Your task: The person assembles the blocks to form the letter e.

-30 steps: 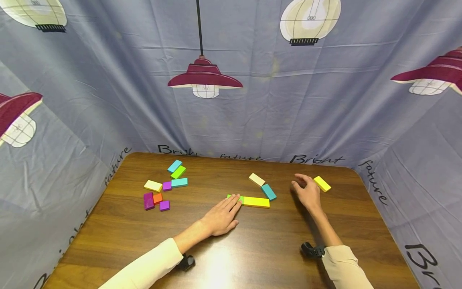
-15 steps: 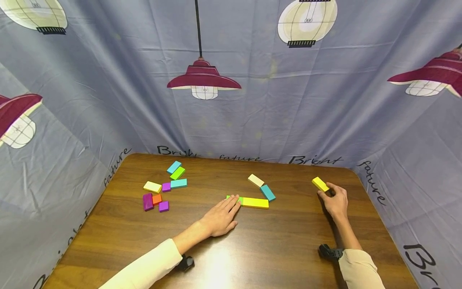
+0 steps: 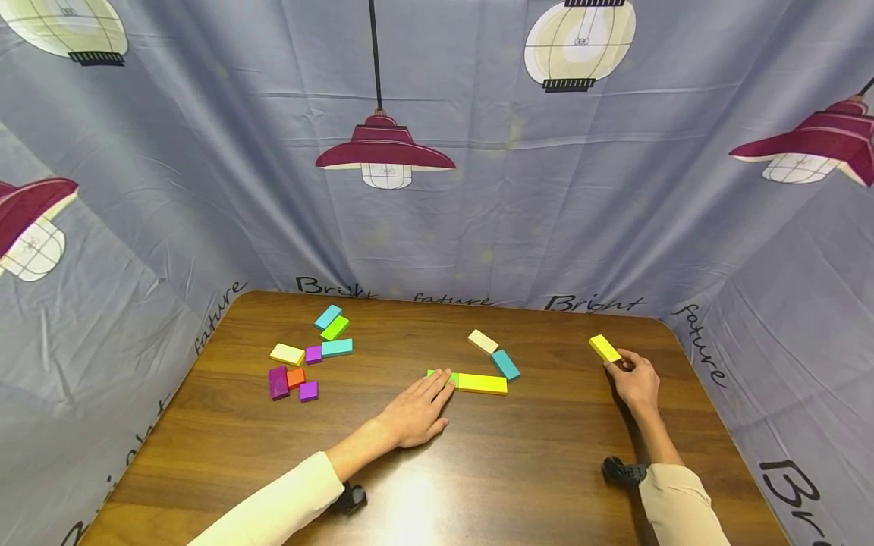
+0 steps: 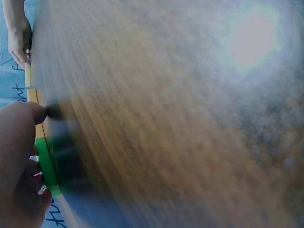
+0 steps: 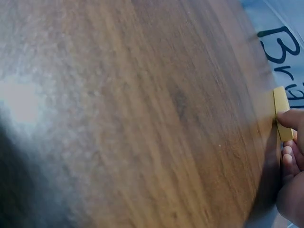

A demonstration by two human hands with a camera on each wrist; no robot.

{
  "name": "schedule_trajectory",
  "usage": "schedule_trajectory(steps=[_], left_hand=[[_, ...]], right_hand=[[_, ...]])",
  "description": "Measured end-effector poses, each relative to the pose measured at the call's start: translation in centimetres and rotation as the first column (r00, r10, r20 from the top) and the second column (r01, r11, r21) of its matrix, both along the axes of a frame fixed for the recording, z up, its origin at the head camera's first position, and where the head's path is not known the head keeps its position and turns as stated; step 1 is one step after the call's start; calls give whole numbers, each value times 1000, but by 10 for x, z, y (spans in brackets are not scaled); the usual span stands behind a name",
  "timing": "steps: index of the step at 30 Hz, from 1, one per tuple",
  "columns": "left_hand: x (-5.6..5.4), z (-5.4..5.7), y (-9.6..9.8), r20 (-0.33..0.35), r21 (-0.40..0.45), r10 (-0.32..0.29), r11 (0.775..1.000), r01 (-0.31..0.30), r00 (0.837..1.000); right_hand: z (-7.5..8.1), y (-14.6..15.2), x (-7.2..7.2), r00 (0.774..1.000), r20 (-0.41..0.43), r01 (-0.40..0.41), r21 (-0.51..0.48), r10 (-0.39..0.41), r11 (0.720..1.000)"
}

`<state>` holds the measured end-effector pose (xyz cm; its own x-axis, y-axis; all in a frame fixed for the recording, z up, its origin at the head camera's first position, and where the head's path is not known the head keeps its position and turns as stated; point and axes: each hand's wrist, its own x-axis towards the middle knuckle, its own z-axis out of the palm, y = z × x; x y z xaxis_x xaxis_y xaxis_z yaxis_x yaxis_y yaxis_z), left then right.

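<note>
Two blocks are at my fingers on the brown wooden tabletop [image 3: 519,462]. My left hand [image 3: 416,413] lies near the middle with its fingers straight, their tips over a green block [image 4: 49,168]. From my head I see just bits of that block past my fingers; the left wrist view gives me most of its long side. At three o'clock from it, a long yellow block [image 3: 482,384] meets its end. By that one's far right corner sits a blue block [image 3: 505,365], with a cream block [image 3: 482,341] close to it at eleven o'clock.

My right hand [image 3: 636,385] is out at two o'clock, pinching the near end of a yellow block [image 3: 604,349], whose far end points to ten o'clock. The right wrist view adds my thumb against the block's side. I cannot tell whether it touches the wood. The left wrist view catches my right hand too, small, at eleven o'clock.

Only the head view takes in the ten o'clock group: a light-blue block [image 3: 328,316] beside a lime block [image 3: 335,328], then turquoise, purple, pale yellow, orange and plum pieces, some touching.
</note>
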<state>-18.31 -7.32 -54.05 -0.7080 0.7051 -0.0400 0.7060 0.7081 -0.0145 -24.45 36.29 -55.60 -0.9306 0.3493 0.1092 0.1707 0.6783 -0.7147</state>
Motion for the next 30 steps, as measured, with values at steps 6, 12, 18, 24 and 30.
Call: schedule_trajectory(steps=[6, 12, 18, 24, 30], left_hand=[[1, 0, 1, 8, -6, 10, 1000, -10, 1000], [0, -1, 1, 0, -12, 8, 1000, -8, 1000], [0, -1, 1, 5, -4, 9, 1000, -9, 1000], [0, 0, 1, 10, 5, 9, 1000, -9, 1000], [0, 1, 1, 10, -2, 10, 1000, -10, 1000]], right_hand=[[-3, 1, -2, 1000, -6, 6, 20, -6, 1000], [1, -9, -6, 1000, -8, -17, 46, 17, 999], [14, -30, -14, 992, -57, -105, 54, 108, 993], [28, -56, -24, 973, -110, -200, 50, 205, 978], [41, -83, -36, 948, -165, -269, 42, 273, 962]])
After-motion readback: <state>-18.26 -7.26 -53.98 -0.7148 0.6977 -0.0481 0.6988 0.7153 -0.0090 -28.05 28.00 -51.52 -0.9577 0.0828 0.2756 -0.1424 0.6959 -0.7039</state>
